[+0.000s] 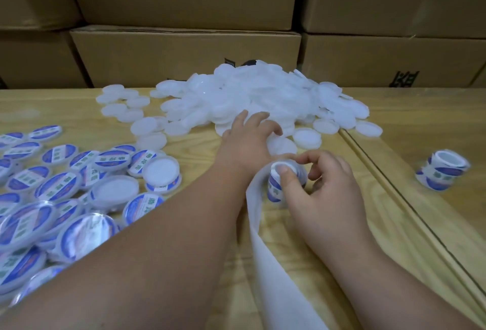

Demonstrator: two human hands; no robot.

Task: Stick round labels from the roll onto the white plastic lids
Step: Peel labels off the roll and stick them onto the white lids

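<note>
Head view: tabletop (394, 129) scene
Left hand (249, 137): fingers spread, reaching onto blank lid pile (263, 92)
Right hand (318, 187): grasping roll (282, 179), backing strip (273, 264) trailing toward camera
Labelled lids (52, 198): heaped at left
Spare roll (441, 171): far right

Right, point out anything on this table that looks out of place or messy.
Among the labelled lids on the left, a few lie upside down, such as one flipped lid. A long strip of spent backing paper trails from the label roll in the right hand. Nothing looks damaged.
</note>
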